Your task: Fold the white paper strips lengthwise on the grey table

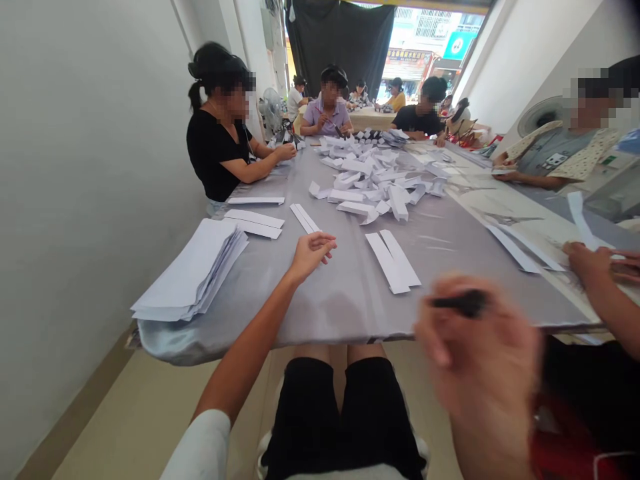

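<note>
My left hand (313, 257) rests palm-down on the grey-covered table (340, 310), holding nothing, its fingertips just short of a folded white paper strip (303, 218). Raised close to the camera and blurred, my right hand (475, 347) grips a dark pen-like object (463, 303). Below it and to the left lie a few long white paper strips (391, 262). A thick stack of white paper (190, 270) sits at the table's left end, and a heap of folded paper pieces (373, 180) fills the middle.
Several seated people work along both table sides. A co-worker's hand (595, 263) lies at the right, over large printed sheets (515, 223). A white wall (85, 200) runs along the left. The near table edge (350, 340) crosses just above my knees.
</note>
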Motion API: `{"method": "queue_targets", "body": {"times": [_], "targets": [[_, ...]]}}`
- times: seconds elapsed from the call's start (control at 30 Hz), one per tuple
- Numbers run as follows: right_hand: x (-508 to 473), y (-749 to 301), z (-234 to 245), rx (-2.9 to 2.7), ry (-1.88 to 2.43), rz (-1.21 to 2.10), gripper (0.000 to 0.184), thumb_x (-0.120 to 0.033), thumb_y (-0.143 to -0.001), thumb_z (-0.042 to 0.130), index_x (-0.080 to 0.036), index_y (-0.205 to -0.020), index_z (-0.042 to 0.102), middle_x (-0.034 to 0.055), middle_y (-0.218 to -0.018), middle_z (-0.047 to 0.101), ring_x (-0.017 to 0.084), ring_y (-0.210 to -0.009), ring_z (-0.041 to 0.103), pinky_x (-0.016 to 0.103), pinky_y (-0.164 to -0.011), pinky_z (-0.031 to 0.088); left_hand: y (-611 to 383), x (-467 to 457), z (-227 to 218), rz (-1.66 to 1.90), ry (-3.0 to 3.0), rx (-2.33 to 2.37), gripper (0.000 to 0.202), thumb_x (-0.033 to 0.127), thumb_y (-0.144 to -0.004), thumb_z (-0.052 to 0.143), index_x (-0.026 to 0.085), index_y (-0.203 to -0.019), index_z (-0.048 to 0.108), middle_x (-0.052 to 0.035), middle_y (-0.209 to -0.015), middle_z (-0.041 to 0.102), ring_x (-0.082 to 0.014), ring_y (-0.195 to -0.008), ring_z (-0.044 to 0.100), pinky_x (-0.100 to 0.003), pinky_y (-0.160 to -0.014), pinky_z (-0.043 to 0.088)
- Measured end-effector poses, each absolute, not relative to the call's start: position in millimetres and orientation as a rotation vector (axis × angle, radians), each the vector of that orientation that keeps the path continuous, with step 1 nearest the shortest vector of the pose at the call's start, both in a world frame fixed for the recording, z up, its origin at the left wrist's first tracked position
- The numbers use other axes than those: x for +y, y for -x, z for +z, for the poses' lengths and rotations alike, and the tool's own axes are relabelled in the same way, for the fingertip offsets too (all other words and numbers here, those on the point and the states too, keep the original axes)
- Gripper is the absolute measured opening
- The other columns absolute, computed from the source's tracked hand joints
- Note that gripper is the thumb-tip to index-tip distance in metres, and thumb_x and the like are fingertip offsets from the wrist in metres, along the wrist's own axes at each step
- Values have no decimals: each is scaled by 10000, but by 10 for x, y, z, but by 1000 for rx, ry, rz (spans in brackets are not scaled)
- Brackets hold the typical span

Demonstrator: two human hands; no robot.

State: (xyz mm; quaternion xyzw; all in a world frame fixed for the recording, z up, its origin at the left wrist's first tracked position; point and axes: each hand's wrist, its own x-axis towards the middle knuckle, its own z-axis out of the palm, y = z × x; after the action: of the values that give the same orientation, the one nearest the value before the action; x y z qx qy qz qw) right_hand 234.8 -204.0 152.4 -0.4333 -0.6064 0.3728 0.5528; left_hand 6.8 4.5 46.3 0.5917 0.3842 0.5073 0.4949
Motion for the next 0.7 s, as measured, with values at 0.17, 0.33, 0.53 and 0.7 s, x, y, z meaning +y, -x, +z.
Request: {"method": "queue_targets", "body": {"times": [0.17,0.33,0.53,0.7], "targets": [[-2026,-1837,1261,-998,789,1530,272,-498,-992,705,-231,-1027,671,-64,-614,420,95,-509,281,225,-434,209,-100,-767,1175,1079,-1570,616,358,492,-910,771,185,-1087,824,-114,-953,768,-191,-759,686,-293,-606,564],[-1985,-1816,1226,-873,631,1796,280,-475,-953,764,-209,-992,683,-30,-722,443,83,-562,253,201,-430,165,-13,-1207,1384,966,-1642,492,287,460,-928,762,251,-1109,839,-113,-1043,751,-216,-849,706,-310,-649,586],[-2021,-1768,1176,-824,525,1912,304,-484,-902,819,-229,-1025,707,-25,-761,469,77,-562,237,205,-426,159,52,-1368,1454,1004,-1830,472,233,444,-918,776,319,-1101,849,-106,-1089,731,-222,-904,708,-350,-743,610],[-2048,-1713,1181,-827,499,1896,295,-504,-937,770,-222,-1010,720,-5,-793,554,59,-516,260,228,-418,148,90,-1636,1662,1260,-1899,504,183,368,-904,804,338,-1079,848,-83,-1082,745,-231,-920,724,-363,-763,623]]}}
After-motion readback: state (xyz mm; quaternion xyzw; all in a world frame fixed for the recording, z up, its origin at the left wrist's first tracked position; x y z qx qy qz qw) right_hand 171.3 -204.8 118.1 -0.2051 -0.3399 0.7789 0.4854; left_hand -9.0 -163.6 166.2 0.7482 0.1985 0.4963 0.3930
